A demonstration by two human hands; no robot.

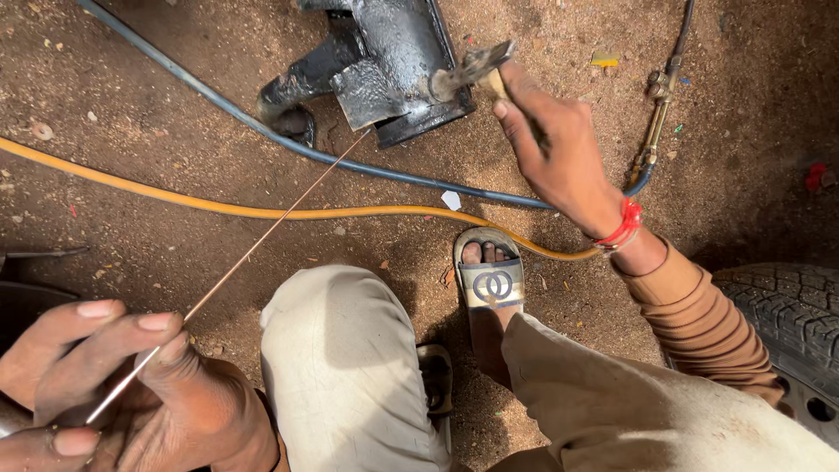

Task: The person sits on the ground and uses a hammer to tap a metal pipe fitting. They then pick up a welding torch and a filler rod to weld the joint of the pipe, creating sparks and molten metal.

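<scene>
My right hand (555, 149) grips the wooden handle of a small hammer (463, 72), whose metal head rests against a blackened metal casting (384, 61) lying on the dirt at the top centre. My left hand (114, 376), at the lower left, pinches a long thin metal rod (262, 236) between thumb and fingers. The rod runs diagonally up to the right, and its tip ends close to the casting's lower edge. A red thread band sits on my right wrist.
A blue hose (262, 127) and an orange hose (262, 210) cross the dirt ground. A brass torch (655, 114) lies at the upper right. A tyre (786, 323) stands at the right edge. My knees and sandalled foot (491, 284) fill the lower middle.
</scene>
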